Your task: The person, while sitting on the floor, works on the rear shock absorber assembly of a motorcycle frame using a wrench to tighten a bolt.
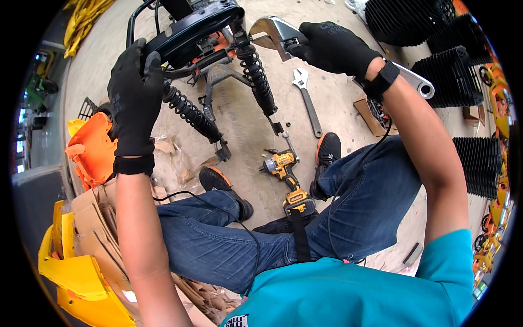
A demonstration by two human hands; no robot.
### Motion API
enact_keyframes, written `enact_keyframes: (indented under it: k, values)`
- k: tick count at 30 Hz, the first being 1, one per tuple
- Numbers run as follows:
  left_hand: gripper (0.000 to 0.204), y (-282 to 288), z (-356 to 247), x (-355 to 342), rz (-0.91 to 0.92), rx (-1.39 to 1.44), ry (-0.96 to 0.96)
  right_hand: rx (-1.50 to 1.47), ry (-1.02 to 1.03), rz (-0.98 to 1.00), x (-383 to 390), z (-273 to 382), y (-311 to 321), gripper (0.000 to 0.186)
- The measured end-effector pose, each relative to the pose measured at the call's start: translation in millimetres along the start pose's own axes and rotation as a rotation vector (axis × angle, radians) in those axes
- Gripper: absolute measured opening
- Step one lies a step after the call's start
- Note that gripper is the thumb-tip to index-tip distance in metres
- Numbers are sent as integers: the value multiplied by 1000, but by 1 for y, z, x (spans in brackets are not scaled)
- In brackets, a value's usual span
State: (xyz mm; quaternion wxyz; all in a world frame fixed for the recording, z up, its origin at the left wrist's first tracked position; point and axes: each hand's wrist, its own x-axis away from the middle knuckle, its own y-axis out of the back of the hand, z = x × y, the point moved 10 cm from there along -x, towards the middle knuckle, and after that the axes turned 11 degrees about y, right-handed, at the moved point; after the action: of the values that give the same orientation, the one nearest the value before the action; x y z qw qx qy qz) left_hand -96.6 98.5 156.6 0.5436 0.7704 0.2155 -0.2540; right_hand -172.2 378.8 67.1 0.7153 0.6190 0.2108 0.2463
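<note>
My right hand (338, 49), in a black glove, is closed round a large adjustable wrench (417, 82). Its broad jaw (275, 35) is beside the top of the right coil-spring shock absorber (253, 65); whether it grips anything there I cannot tell. My left hand (133, 98), also gloved, is wrapped at the left edge of the vehicle's black front frame (190, 30), its fingertips partly hidden. Below the frame hangs the left shock absorber (190, 111). Both shocks slant down to the floor side, with brackets at their lower ends.
A second adjustable wrench (308, 103) lies on the floor. A yellow cordless impact wrench (286, 174) is between my feet. Orange plastic panels (92, 147), cardboard (98, 223) and yellow panels (81, 278) lie left. Stacked black ribbed parts (449, 76) and an open box (373, 114) stand right.
</note>
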Motion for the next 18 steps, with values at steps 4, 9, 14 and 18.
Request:
enact_keyframes:
  k: [4, 9, 14, 18]
  values:
    - [32, 2, -2, 0, -7, 0, -23, -25, -25, 36, -3, -3, -4, 34]
    - [37, -1, 1, 0, 50, -49, 0, -17, -32, -59, -3, -3, -2, 29]
    - [37, -3, 2, -1, 53, -32, 7, 13, -35, -95, -4, -5, -2, 27]
    - [36, -1, 2, 0, 47, -41, 4, 12, -45, -51, -3, -1, 0, 26]
